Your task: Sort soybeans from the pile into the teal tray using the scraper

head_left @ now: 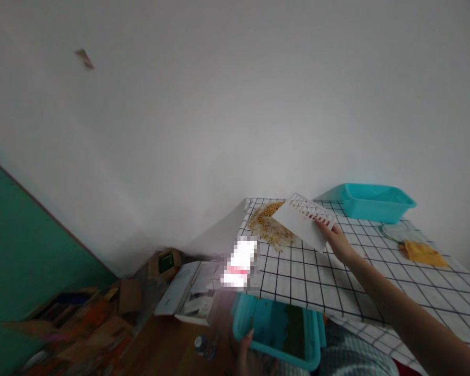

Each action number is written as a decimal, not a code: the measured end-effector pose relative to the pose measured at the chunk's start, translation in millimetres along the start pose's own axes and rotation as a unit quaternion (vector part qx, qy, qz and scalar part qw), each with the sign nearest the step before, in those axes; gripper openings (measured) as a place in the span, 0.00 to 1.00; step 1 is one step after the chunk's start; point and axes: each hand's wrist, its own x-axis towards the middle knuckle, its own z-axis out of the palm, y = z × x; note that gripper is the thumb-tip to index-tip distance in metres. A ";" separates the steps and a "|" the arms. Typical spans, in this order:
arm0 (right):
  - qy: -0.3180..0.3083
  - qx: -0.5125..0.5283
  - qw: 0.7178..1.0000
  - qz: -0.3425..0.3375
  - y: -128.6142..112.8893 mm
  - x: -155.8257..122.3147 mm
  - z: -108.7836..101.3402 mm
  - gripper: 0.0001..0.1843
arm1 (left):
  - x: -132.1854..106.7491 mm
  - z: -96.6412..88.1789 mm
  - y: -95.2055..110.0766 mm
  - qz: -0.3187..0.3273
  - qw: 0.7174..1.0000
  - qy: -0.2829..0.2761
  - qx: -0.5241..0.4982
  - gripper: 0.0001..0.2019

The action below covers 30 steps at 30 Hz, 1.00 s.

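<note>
My right hand (335, 243) grips a flat white board (301, 222) with rows of slots along one end. The board is tilted above the table, its far corner beside a spread of yellow grains (272, 210) and pale, chaff-like bits (276, 232). Below the table's front edge, a teal plastic tub (266, 326) sits close to my lap. My left hand (246, 351) holds the tub's near left rim, thumb on top and the other fingers mostly hidden. Darker brownish-green material shows at the tub's right side; its kind is unclear.
A second teal tub (378, 203) stands at the back right of the checked tablecloth (285, 271). Near it lie a clear bag (397, 231) and a yellow cloth-like piece (425, 253). Cardboard boxes (129, 295), an open white box (196, 305) and a bottle (204, 345) are on the left.
</note>
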 end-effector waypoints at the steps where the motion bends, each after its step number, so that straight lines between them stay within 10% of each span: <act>1: -0.017 -0.005 1.000 0.022 3.1 -0.5 -0.3 0.22 | 0.2 0.7 -0.4 0.004 1.000 0.006 0.006 0.34; 9: -0.205 -0.087 0.967 0.125 18.0 -16.5 -8.8 0.23 | 3.4 1.3 -2.5 0.004 1.000 0.021 0.010 0.30; 30: 0.066 -0.083 0.994 -0.022 27.5 14.8 -21.9 0.25 | -1.4 2.5 -0.5 -0.024 1.000 0.001 0.002 0.31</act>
